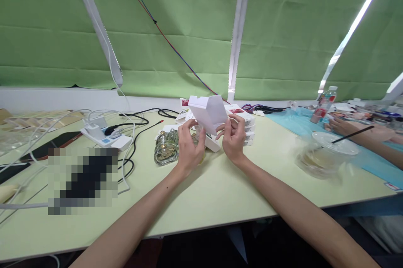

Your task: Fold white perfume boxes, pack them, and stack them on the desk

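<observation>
White box (208, 112), flap raised: between two hands, above the desk (201, 205).
Left hand (189, 147): fingers curved, pinching box's near side. Right hand (233, 137): half-curled at right edge; grip unclear.

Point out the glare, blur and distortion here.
Head view: glare in the bright slit at upper right between the green blinds; the lidded cup at right is smeared; a pixelated patch hides something at left; the white box looks fairly sharp by comparison; the blinds' edges fan outward, possibly wide-angle stretch.
</observation>
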A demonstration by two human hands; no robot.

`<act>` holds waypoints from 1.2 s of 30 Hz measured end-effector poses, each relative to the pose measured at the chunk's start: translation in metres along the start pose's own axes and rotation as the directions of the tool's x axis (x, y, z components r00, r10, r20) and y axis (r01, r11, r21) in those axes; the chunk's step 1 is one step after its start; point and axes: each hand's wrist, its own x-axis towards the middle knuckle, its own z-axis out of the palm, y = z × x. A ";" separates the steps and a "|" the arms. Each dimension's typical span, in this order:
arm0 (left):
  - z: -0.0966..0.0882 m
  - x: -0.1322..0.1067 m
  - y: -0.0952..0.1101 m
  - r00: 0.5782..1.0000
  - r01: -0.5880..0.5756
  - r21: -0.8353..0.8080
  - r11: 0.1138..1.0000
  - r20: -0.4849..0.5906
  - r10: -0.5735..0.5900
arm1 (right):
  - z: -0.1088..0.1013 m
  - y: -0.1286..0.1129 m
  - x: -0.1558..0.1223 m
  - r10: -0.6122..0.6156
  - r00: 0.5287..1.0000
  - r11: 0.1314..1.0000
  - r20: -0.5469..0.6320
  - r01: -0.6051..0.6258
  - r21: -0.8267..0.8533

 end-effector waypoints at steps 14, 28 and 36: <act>0.000 -0.001 -0.001 1.000 0.019 -0.011 1.000 0.008 -0.019 | -0.001 -0.001 0.001 0.009 1.000 0.999 0.006 -0.008 -0.035; 0.000 0.000 0.001 0.999 0.039 -0.027 0.999 0.023 -0.038 | -0.001 0.000 0.000 0.011 1.000 1.000 0.004 -0.011 -0.028; -0.002 0.000 0.004 0.994 0.084 -0.042 0.996 0.070 -0.081 | -0.001 -0.003 0.000 0.020 1.000 1.000 0.005 -0.020 -0.012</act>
